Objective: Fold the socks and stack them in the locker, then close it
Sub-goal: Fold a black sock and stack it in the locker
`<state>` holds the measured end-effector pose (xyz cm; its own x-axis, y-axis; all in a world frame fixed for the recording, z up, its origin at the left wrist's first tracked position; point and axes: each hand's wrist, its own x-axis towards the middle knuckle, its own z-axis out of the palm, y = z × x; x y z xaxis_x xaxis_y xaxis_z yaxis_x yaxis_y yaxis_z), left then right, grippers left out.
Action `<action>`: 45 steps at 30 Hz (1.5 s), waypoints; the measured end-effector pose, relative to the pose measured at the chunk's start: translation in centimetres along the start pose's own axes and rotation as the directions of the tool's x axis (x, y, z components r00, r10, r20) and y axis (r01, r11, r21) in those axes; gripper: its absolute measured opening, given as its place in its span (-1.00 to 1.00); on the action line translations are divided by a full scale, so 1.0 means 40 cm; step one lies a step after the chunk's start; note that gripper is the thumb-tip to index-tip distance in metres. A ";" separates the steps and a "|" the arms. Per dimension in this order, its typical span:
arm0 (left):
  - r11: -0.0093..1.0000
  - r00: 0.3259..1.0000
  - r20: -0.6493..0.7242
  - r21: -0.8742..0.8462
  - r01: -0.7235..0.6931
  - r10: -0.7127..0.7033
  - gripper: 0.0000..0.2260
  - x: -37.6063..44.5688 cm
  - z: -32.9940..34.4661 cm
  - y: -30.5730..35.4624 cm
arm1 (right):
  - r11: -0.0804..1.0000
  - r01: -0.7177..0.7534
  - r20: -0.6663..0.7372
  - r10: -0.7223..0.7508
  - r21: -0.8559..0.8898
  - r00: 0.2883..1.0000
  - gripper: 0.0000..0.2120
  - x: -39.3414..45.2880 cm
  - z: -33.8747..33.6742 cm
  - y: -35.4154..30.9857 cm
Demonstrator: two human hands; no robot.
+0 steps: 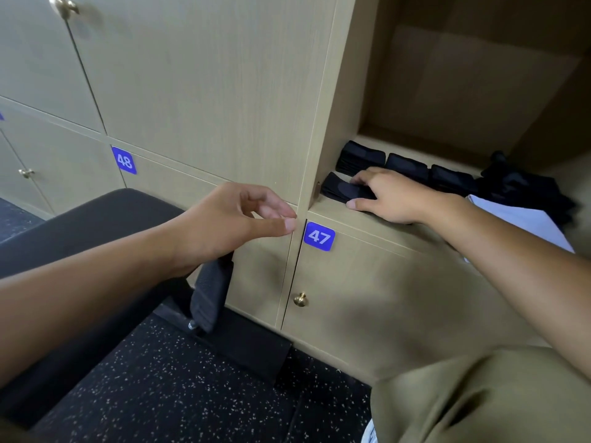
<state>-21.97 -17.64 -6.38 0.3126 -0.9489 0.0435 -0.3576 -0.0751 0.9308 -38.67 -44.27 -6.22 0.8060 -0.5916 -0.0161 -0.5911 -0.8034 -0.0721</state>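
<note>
An open locker compartment (335, 208) in a beige wooden wall holds folded black socks. A folded sock (339, 187) lies at the front left of its shelf, and my right hand (390, 196) rests on it, fingers spread over it. Behind it three folded stacks (406, 166) sit in a row. A loose heap of black socks (524, 187) lies at the right. My left hand (243, 215) hovers outside the locker, by the edge of the neighbouring door, fingers loosely curled, holding nothing.
A white sheet of paper (518, 219) lies on the shelf under my right forearm. Closed lockers 47 (319, 236) and 48 (124, 160) sit below, with brass knobs (300, 299). A black padded bench (105, 225) stands at left over speckled dark floor (179, 385).
</note>
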 end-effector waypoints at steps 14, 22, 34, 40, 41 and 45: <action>0.975 0.963 -0.262 -0.223 0.007 -0.067 -0.72 0.014 -0.046 0.030 | 0.836 0.236 -0.207 -0.150 0.495 0.967 -0.77 -0.138 -0.074 -0.229; 0.916 0.923 -0.359 -0.401 -0.021 -0.136 -0.72 0.024 -0.030 0.050 | 0.746 0.155 0.017 -0.218 0.647 0.976 -0.54 -0.201 -0.027 -0.340; 0.956 0.911 -0.390 -0.293 0.011 -0.130 -0.70 0.018 -0.033 0.051 | 0.742 0.254 -0.289 -0.084 0.620 0.954 -0.93 -0.219 -0.030 -0.335; 0.889 0.881 -0.203 -0.271 0.369 -0.427 -0.40 -0.003 -0.055 0.033 | 0.776 0.412 -0.561 -0.091 0.477 0.822 -0.91 -0.228 -0.047 -0.295; 0.862 0.870 -0.144 -0.281 0.422 -0.472 -0.33 -0.008 -0.056 0.033 | 0.798 0.437 -0.603 -0.119 0.415 0.789 -0.91 -0.230 -0.048 -0.289; 0.754 0.862 0.138 -0.432 0.495 -0.488 -0.29 -0.018 -0.051 0.039 | 0.813 0.542 -0.699 -0.261 0.213 0.666 -0.88 -0.235 -0.052 -0.271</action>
<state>-20.96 -16.46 -4.24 0.3226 -0.8236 -0.4665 0.2655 -0.3943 0.8798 -39.89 -30.15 -3.20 0.6706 -0.2318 0.7047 -0.0378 -0.9593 -0.2797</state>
